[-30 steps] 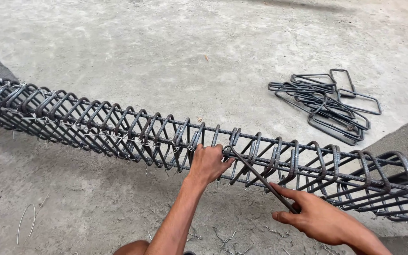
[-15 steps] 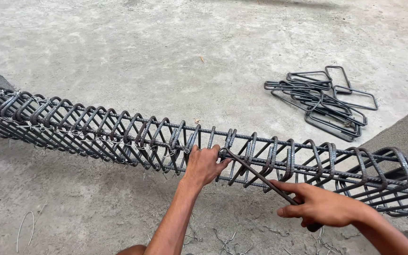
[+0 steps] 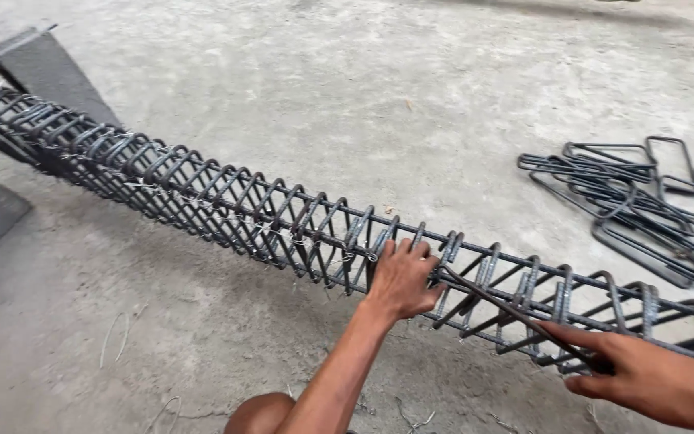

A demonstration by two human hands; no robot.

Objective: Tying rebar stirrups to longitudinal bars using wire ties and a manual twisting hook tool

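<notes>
Bare concrete floor (image 3: pixel 299 88), pale grey and dusty, fills the view; scraps of thin wire (image 3: pixel 118 337) lie on it near the bottom edge. A long rebar cage (image 3: pixel 226 205) of dark stirrups strung on straight bars runs across the floor from upper left to lower right. Its far left end is blurred and rests by dark grey slabs (image 3: pixel 38 68), partly cut off; its right end leaves the view. Pale tie wire shows along the left stretch, fine detail hard to make out.

Left hand (image 3: pixel 403 277) is closed over the near top bar of the cage about mid-length, fingers curled on the steel, so the joint beneath is hidden. Right hand (image 3: pixel 652 378) is wrapped around the handle end of a slim dark hooked tool (image 3: pixel 516 313), whose shaft slants up to the cage just right of the left hand; its tip is lost among the stirrups. The right wrist is cut off by the frame.

A loose pile of bent stirrups (image 3: pixel 628 205) lies on the floor well apart, upper right, partly cut off. A knee (image 3: pixel 263 414) shows at the bottom edge.
</notes>
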